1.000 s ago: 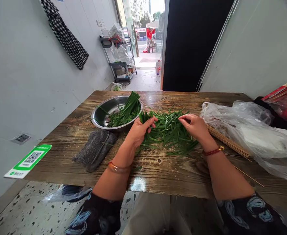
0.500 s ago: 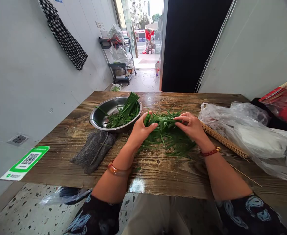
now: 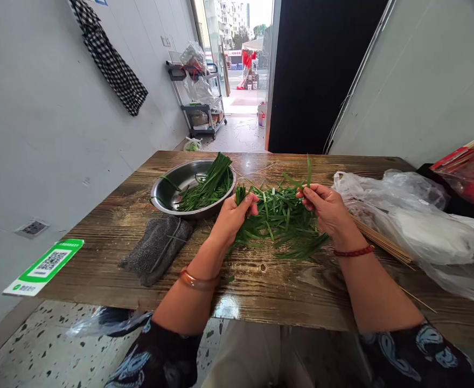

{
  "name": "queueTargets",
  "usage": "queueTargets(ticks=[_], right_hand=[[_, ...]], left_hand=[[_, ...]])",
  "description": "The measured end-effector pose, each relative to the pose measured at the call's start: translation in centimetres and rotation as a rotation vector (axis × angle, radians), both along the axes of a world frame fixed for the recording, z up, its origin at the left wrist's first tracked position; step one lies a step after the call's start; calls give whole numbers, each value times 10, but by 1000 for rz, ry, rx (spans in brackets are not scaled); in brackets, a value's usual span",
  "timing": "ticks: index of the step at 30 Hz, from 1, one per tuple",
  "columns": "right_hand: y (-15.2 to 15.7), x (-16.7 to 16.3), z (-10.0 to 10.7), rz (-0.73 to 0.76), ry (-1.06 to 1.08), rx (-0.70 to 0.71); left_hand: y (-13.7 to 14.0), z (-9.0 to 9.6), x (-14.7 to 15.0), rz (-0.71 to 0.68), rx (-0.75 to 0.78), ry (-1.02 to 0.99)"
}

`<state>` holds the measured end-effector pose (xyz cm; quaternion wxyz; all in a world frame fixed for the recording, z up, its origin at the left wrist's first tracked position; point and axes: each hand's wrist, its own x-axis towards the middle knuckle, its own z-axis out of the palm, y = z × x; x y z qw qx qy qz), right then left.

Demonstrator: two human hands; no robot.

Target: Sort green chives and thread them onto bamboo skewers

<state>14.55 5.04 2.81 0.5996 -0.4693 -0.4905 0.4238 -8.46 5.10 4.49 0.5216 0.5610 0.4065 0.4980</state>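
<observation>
My left hand (image 3: 234,215) is closed around a small bunch of garlic chives (image 3: 241,194), their ends sticking up past the fingers. Between the thumb and fingers of my right hand (image 3: 324,206), a thin chive leaf (image 3: 308,171) points upward. Under and between both hands lies a loose pile of green chives (image 3: 279,215) on the wooden table (image 3: 261,293). Left of the pile stands a metal bowl (image 3: 156,200) with more chives in it, some bundled and leaning on its right rim.
A dark grey mesh cloth (image 3: 154,253) lies in front of the bowl. At right are bamboo skewers (image 3: 382,242) and a clear plastic bag (image 3: 418,215). A green QR-code card (image 3: 45,267) sits at the left table edge. A cart (image 3: 202,102) stands by the doorway.
My right hand has moved right and up, away from my left, and now holds a chive leaf upright. The left hand has closed more tightly on its bunch, which now stands upright.
</observation>
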Motion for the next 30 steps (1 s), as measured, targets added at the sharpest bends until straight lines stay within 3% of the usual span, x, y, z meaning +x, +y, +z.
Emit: queueTargets(ticks=[2,7,10,17,24,30], right_hand=[[-2,-1,2,30,-98,6],[-9,-9,3,103,-598,159],[-13,-18,3,141,-693,185],[-18,-29,5,171,-609,135],[-12,-30,-2,25,-277,-5],[-12,-41,-6,31,-94,-70]], left_hand=[[1,-1,0,13,10,-23],[2,-1,0,119,37,-135],[0,0,1,104,34,-98],[-5,-8,10,-148,-72,19],[0,-7,3,20,-86,-93],[-4,-6,6,-138,-115,-124]])
